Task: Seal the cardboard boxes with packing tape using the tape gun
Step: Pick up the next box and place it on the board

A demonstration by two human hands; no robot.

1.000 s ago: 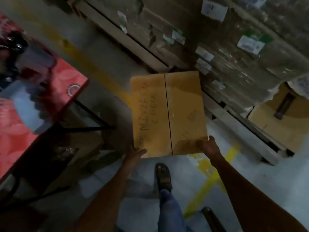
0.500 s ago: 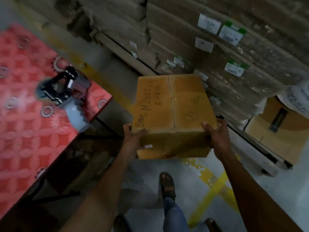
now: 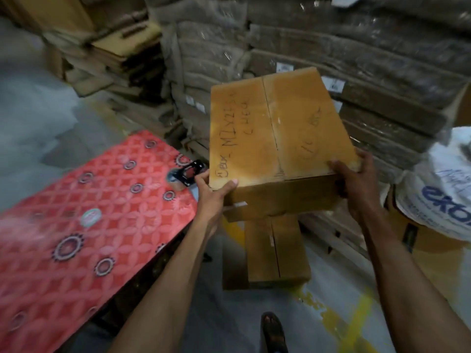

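Cardboard box, held between left hand, right hand

Dim light; grey floor, yellow line; red patterned table left; wrapped carton stacks behind; white sack right

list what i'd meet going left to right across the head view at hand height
table -> tape gun -> left hand -> held box -> right hand -> sack
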